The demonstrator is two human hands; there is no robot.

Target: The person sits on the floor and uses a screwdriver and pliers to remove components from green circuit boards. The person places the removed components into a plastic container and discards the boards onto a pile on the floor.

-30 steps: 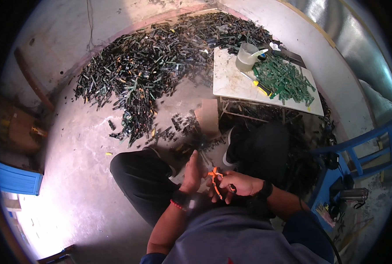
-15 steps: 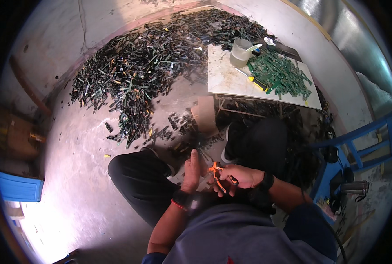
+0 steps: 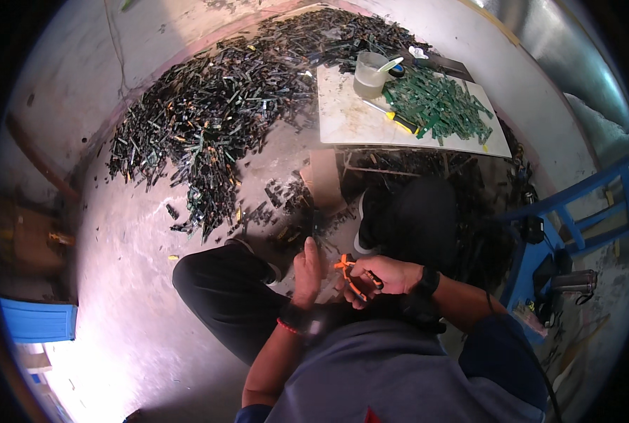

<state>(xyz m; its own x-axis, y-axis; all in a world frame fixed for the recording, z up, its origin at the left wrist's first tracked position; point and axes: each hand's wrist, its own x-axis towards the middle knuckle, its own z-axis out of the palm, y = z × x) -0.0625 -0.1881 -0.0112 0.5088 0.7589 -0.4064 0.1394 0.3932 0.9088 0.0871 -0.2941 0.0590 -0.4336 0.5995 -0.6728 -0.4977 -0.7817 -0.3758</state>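
Note:
My right hand (image 3: pixel 391 273) is wrapped round a pair of pliers (image 3: pixel 352 280) with orange and black handles, held above my lap. The pliers' head points toward my left hand (image 3: pixel 307 273), a short gap away from it. My left hand is closed with the thumb pointing up and forward. A dark strip shows just beyond the thumb tip, but I cannot tell whether the fingers hold it or it lies on the floor below.
A big heap of dark strips (image 3: pixel 209 106) spreads along the wall. A low white board (image 3: pixel 343 120) bears green strips (image 3: pixel 441 106), a cloudy plastic cup (image 3: pixel 369 75) and a yellow-black screwdriver (image 3: pixel 402 123). A blue chair (image 3: pixel 575 218) stands right, a brown cardboard piece (image 3: pixel 325 180) ahead.
The pliers' head has drawn slightly away from my left hand. The whole view has shifted a little, and both hands stay over my lap.

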